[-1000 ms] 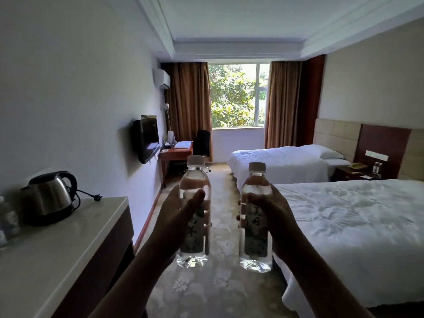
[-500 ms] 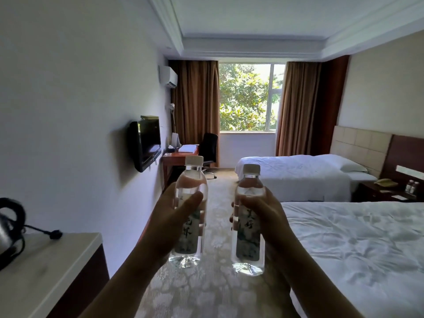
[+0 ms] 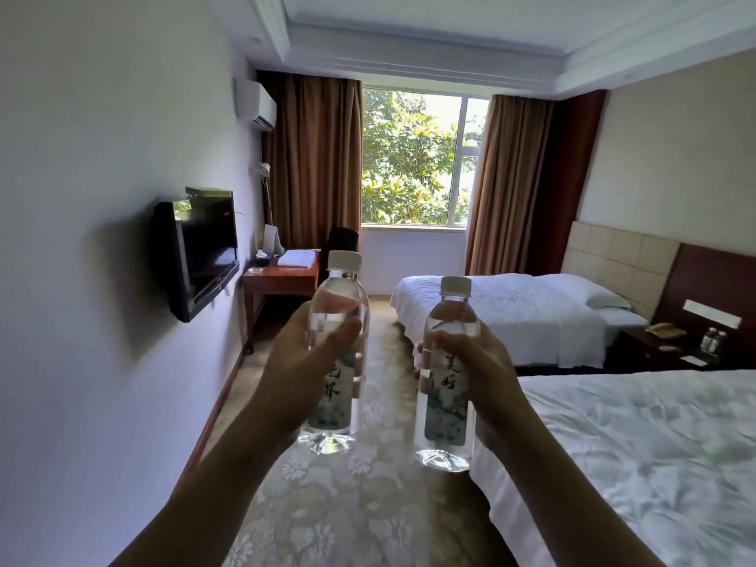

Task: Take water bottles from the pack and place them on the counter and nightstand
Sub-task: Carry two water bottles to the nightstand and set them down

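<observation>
Head view: left hand [image 3: 304, 362] wraps left bottle [image 3: 336, 354], right hand [image 3: 478, 372] wraps right bottle [image 3: 446, 378]. Both bottles near-upright, caps up, long axes vertical, held apart over carpet [image 3: 360, 505]. Nightstand [image 3: 654, 347] far right, between the beds.

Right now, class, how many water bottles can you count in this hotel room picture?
4. One bottle in the left hand at, one in the right hand at, and two small bottles on the nightstand between the beds. Others may be out of view.
</observation>
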`<state>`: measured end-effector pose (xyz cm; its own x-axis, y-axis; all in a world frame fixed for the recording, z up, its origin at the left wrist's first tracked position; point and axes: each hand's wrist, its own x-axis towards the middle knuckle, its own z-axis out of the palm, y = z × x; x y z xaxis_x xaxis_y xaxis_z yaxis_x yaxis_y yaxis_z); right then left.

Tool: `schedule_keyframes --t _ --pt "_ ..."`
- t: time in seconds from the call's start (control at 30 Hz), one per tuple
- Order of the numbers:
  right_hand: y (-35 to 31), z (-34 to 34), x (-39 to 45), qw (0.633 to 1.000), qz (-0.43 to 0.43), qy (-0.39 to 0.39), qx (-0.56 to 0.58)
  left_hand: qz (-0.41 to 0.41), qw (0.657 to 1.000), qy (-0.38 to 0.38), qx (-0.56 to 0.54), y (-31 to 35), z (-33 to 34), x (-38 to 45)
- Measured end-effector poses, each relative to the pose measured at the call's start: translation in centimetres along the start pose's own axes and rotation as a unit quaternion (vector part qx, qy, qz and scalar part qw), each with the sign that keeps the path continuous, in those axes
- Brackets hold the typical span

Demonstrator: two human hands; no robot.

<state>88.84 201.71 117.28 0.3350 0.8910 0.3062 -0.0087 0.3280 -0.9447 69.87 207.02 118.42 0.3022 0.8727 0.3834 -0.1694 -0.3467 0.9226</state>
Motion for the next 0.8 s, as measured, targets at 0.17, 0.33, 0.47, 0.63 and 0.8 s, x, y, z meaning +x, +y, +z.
schedule_keyframes --t 0.17,0.33,0.47,0.63,0.8 --pt "4.2 -1.7 9.8 1.0 -0.009 0.008 -0.003 -0.017 1.0 -0.005 -0.005 -5.5 1.5 9.5" --pt "8.6 -5.1 20.6 1.0 -0.019 0.012 -0.007 -0.024 1.0 -0.006 0.002 -11.5 4.4 19.9" --pt "11.2 -7.4 30.6 1.0 -0.028 0.001 0.0 -0.02 1.0 -0.005 0.011 -15.3 6.6 29.1" --pt "13.3 -7.9 42.4 0.999 -0.04 -0.032 0.01 -0.011 1.0 0.014 0.0 -19.2 7.2 39.9" --pt "16.5 -7.2 52.7 0.999 -0.023 -0.035 0.006 -0.01 0.999 0.043 0.01 -22.9 6.1 49.4"
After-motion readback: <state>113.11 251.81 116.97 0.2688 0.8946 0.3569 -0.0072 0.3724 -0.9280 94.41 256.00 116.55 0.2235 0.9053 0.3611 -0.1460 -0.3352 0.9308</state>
